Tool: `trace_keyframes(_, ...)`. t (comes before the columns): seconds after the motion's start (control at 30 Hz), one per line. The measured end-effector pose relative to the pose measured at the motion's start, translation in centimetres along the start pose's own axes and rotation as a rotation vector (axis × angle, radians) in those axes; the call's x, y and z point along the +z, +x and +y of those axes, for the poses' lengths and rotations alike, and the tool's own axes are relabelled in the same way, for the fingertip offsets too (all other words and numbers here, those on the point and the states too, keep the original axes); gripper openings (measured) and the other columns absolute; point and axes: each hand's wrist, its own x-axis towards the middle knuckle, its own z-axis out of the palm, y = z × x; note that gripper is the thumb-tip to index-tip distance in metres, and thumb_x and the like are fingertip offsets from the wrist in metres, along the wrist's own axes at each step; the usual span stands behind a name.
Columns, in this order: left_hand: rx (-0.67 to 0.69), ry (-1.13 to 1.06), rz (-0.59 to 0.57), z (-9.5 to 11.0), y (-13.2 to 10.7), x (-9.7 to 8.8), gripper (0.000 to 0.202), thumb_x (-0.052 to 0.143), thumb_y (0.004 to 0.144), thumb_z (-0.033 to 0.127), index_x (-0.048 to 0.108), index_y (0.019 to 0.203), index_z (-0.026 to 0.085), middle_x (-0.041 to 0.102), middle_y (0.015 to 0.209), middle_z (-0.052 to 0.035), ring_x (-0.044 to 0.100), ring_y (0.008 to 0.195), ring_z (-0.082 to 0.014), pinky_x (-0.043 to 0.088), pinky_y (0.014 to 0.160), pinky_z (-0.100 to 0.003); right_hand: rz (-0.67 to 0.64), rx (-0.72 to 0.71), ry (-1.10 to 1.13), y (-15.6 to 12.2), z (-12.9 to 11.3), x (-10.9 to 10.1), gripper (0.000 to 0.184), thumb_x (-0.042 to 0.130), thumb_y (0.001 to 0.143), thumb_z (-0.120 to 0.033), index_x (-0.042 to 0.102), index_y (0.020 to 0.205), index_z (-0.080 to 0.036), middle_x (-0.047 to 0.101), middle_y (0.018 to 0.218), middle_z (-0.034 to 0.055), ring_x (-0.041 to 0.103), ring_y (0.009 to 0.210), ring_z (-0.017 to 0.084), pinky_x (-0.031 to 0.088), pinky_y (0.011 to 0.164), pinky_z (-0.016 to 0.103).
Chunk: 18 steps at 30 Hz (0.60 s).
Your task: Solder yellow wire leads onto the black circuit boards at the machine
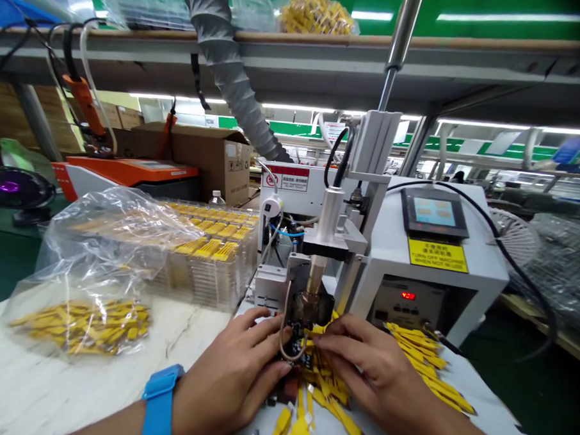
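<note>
Pinching a yellow cable (318,330) in right grip (373,364) at the machine (332,209), toward desk's (189,340) right edge. Resting left grip (233,361) alongside, fingers loosely spread.

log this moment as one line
left hand: at black fixture; right hand: pinching yellow piece; control screen: lit; bagged yellow pieces: left side

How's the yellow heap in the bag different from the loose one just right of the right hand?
The bagged heap sits inside clear plastic; the loose heap lies uncovered. The bagged heap looks jumbled; the loose heap's pieces slant mostly one way. Both heaps are yellow.
</note>
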Motion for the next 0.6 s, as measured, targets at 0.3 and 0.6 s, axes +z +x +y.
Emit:
trace_keyframes(0.3, 0.046, 0.031, 0.037, -0.11, 0.09, 0.08, 0.034, 0.049, 0.094, 0.017, 0.050, 0.128, 0.017, 0.060, 0.121, -0.0098, 0.047, 0.118, -0.0293, 0.041, 0.102, -0.050, -0.063, -0.039, -0.085, -0.21, 0.20, -0.62, 0.032, 0.043, 0.088, -0.006, 0.069, 0.103, -0.017, 0.061, 0.090, 0.0103, 0.061, 0.080, 0.020, 0.054, 0.069, 0.031)
trace_keyframes(0.6, 0.126, 0.067, 0.003, 0.21, 0.44, 0.13, 0.026, 0.045, 0.097, 0.017, 0.053, 0.122, 0.018, 0.057, 0.126, -0.0127, 0.044, 0.121, -0.0302, 0.041, 0.103, -0.051, -0.101, -0.093, -0.167, -0.08, 0.50, -0.36, 0.037, 0.043, 0.086, -0.007, 0.068, 0.111, -0.017, 0.060, 0.089, 0.0133, 0.060, 0.078, 0.023, 0.053, 0.063, 0.035)
